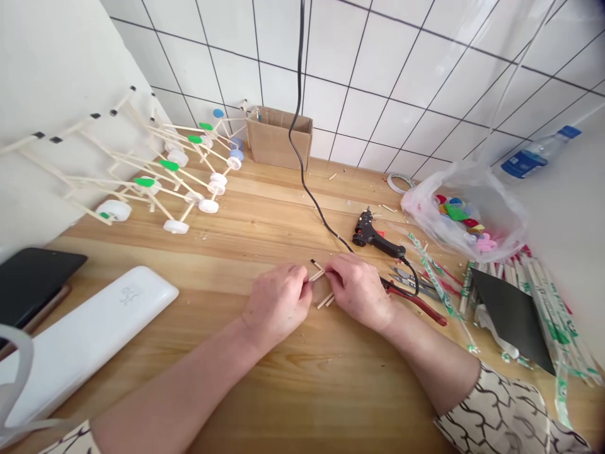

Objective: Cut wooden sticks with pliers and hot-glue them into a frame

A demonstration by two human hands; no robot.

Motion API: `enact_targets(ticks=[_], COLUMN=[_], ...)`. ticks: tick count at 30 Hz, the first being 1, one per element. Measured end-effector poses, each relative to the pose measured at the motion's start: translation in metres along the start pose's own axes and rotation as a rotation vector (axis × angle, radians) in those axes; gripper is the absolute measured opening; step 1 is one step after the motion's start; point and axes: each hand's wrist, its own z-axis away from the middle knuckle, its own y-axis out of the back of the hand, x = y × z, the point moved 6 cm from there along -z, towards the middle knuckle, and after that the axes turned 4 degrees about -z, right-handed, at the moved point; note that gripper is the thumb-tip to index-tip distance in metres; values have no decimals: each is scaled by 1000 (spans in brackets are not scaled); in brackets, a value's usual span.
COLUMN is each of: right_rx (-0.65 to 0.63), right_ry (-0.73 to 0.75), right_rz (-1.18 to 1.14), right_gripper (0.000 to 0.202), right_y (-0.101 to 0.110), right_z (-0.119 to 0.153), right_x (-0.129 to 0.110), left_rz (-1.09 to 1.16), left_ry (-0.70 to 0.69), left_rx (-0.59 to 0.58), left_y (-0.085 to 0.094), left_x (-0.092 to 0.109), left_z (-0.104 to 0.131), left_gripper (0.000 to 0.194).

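Note:
Near the middle of the table, my left hand (278,296) and my right hand (360,289) are closed with fingertips pinched, a short gap between them. Thin pale wooden sticks (317,275) span that gap, gripped at both sides, and one has a black tip. Where the sticks meet inside my fingers is hidden. Just below, the ends of more wooden sticks (326,301) poke out from beside my right hand and lie on the tabletop. A black glue gun (375,234) rests beyond my right hand. Pliers with red handles (420,306) lie partly behind my right wrist.
Stick frames with white wheels (176,226) stand at the back left, beside a cardboard box (281,137). A power bank (104,334) and a phone (42,277) lie left. Right are a plastic bag (513,211), wrapped sticks (551,302) and a bottle (539,156). A black cable (297,148) hangs centrally.

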Motion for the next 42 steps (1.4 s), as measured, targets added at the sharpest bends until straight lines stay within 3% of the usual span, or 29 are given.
enact_targets(ticks=[25,35,42], right_rx=[-29,-31,-24], right_ry=[-32,-70,-42], right_rz=[-90,-112,-24], right_gripper=[15,16,13], right_y=[0,4,-1], right_z=[-3,-3,-1], right_x=[6,12,6], left_rz=[54,199,76], left_ry=[16,58,43], left_rx=[-48,-84,-116], left_y=[0,3,7], left_x=[-2,-8,-3], left_z=[-1,-1,-2], left_gripper=[11,11,13])
